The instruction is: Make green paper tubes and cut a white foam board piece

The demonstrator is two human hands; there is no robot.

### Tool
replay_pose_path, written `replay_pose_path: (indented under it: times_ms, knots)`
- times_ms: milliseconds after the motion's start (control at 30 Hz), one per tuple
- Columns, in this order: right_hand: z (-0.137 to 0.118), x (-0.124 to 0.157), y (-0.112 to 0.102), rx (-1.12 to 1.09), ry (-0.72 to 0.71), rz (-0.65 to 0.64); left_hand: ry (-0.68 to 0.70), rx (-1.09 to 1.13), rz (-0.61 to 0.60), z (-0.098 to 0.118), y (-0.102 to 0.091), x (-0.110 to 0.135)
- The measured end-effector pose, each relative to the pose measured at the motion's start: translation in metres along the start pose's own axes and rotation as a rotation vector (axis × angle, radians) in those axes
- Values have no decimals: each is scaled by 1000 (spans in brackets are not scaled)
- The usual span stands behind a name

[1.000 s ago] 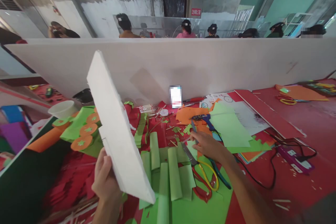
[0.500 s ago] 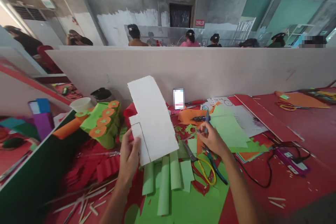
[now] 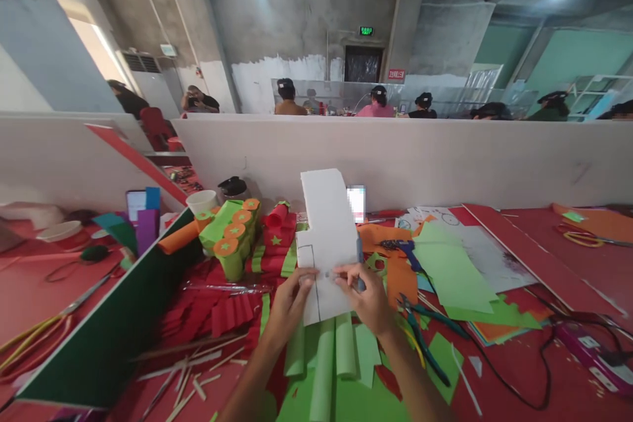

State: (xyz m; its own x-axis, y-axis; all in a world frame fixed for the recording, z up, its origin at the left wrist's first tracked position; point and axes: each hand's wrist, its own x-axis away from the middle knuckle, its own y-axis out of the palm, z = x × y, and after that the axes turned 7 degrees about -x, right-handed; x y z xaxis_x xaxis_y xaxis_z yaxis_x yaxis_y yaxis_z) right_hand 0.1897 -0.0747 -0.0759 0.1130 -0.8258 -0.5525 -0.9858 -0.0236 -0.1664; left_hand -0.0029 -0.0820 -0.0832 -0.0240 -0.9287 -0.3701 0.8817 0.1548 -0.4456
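A white foam-board-like piece (image 3: 329,211), notched on its left side, is held up in front of me. A dark line is drawn along its lower left part. My left hand (image 3: 293,300) is closed on its lower left, thumb and fingertips at the drawn line. My right hand (image 3: 366,297) has its fingertips pinched against the board's lower right face. Tucked in the right hand is a slim blue-grey pen-like tool (image 3: 360,249), partly hidden behind the fingers and board. Below lie rolled light-green paper tubes (image 3: 322,369) on green sheets.
Left stand a green-and-orange paper model (image 3: 230,231), red paper strips (image 3: 232,313), thin sticks (image 3: 182,386) and a dark green divider (image 3: 113,323). Right are a glue gun (image 3: 403,249), pliers (image 3: 430,343), green paper (image 3: 448,264) and a purple power strip (image 3: 591,353). A white partition (image 3: 420,158) stands behind.
My right hand has moved from the table clutter to the board's lower right. The board is more upright, and the view has shifted left and up.
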Motion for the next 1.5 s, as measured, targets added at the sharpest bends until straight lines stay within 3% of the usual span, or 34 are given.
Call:
replay_pose_path:
  times_ms: [167,367,600,833,1500]
  knots:
    - [5,7,9,-50,2,-6,30,9,-94,1,4,-1]
    - [1,10,3,-120,48,-23,14,12,-69,-2,10,-3]
    - [13,11,-26,-688,166,32,-114,8,34,-6,9,-4]
    - [15,12,-37,-502,369,-66,-108,13,-12,-3,9,-4]
    - [6,7,-39,-382,426,-147,-1,32,-116,4,11,-3]
